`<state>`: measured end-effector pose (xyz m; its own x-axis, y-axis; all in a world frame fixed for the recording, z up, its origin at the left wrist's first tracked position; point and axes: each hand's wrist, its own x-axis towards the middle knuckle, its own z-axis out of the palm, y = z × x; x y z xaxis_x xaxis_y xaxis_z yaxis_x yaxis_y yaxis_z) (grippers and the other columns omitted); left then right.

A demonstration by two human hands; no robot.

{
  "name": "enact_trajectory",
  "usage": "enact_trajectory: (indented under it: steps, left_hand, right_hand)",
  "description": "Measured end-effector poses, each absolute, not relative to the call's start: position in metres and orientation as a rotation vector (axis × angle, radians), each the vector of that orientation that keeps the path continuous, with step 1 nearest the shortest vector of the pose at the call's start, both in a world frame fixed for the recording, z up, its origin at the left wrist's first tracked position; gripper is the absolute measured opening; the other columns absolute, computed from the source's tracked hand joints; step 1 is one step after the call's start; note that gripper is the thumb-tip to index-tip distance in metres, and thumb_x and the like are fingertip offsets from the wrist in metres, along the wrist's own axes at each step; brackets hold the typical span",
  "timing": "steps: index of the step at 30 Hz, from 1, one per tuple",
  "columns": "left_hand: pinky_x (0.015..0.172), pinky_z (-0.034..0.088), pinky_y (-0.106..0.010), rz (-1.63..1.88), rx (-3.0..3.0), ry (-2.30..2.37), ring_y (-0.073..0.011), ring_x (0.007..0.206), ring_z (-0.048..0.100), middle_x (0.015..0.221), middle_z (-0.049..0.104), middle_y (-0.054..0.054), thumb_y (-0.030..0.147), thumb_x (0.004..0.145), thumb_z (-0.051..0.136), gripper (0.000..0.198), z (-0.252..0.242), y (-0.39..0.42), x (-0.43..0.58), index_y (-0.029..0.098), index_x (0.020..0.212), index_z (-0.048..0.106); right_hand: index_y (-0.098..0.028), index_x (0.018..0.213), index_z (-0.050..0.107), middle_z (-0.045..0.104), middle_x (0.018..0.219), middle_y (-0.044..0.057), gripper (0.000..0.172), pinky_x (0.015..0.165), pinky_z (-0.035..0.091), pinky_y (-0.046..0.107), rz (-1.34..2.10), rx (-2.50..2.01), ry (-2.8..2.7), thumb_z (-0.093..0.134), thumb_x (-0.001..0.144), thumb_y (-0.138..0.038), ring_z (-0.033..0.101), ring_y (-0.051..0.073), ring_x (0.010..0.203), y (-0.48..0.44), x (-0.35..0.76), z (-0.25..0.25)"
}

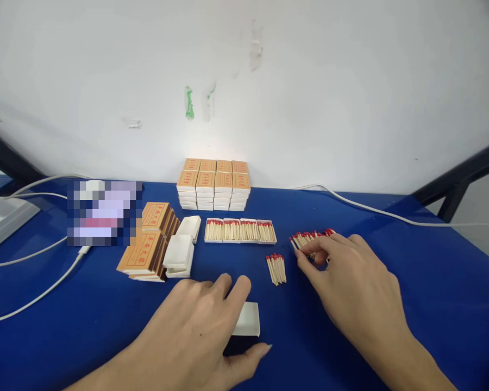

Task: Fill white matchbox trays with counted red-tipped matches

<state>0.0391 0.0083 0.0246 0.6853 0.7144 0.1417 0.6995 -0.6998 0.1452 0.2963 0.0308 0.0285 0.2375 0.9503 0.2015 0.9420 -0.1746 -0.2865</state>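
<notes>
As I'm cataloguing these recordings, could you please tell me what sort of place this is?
It looks like a small indoor workstation, judging by the blue tabletop against a white wall, the stacked matchboxes and the row of match-filled trays.

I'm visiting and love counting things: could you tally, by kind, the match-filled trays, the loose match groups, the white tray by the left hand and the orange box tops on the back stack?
Match-filled trays: 4
Loose match groups: 2
White tray by the left hand: 1
Orange box tops on the back stack: 8
Total: 15
</notes>
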Motion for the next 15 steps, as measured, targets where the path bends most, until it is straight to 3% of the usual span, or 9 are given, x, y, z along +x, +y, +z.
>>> enact_trajectory:
  steps: [6, 15]
  left_hand:
    - [0.049, 0.048, -0.044, 0.296, 2.815, 1.187, -0.0302, 0.064, 0.072, 0.087, 0.067, 0.001, 0.05, 0.095, 0.083, 0.038, 0.023, 0.009, 0.038, 0.023, 0.113, 0.062]
    - [0.051, 0.051, -0.044, 0.238, 2.801, 1.185, -0.0313, 0.066, 0.074, 0.089, 0.068, 0.0, 0.047, 0.097, 0.08, 0.035, 0.026, 0.007, 0.037, 0.022, 0.116, 0.063]
  right_hand:
    - [-0.033, 0.083, 0.084, 0.075, 0.083, 0.001, 0.023, 0.069, 0.047, 0.039, 0.396, -2.078, -1.672, 0.075, 0.09, -0.053, 0.068, 0.026, 0.079, 0.028, 0.295, 0.038]
    - [-0.03, 0.077, 0.08, 0.069, 0.074, 0.0, 0.032, 0.058, 0.041, 0.034, 0.583, -1.969, -1.674, 0.075, 0.089, -0.06, 0.06, 0.02, 0.063, 0.023, 0.283, 0.037]
